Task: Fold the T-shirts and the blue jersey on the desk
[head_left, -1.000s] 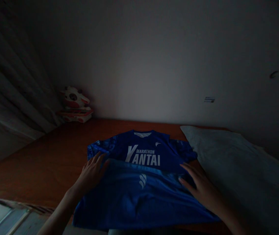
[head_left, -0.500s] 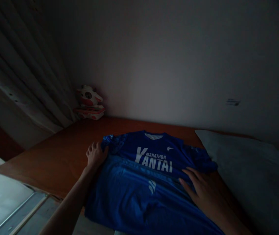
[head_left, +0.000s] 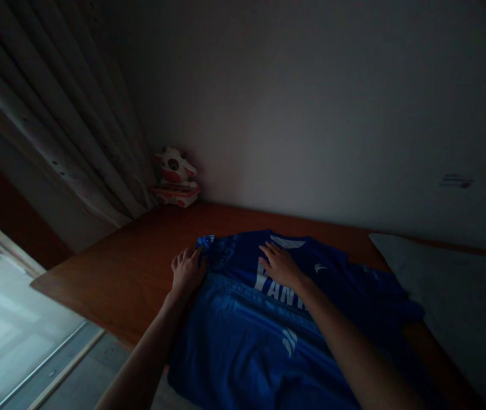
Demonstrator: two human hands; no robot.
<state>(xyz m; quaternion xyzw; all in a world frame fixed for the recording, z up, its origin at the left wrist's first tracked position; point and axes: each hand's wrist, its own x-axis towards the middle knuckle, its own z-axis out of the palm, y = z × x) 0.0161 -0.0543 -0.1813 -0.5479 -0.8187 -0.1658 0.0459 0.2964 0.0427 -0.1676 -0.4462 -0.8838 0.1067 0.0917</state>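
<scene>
1. While the blue jersey lies face up on the brown surface, its lower part looks folded up over the chest; the sleeves are still spread.
2. The left hand grips the left sleeve, fingers closed on the cloth.
3. The right hand rests flat and open below the collar.
4. No containers show; a plush toy sits on a box in the corner.

White letters are showing on the chest of the blue shirt: "ANT", cut off where the right hand is covering the rest. Nothing else is reading clearly.
</scene>
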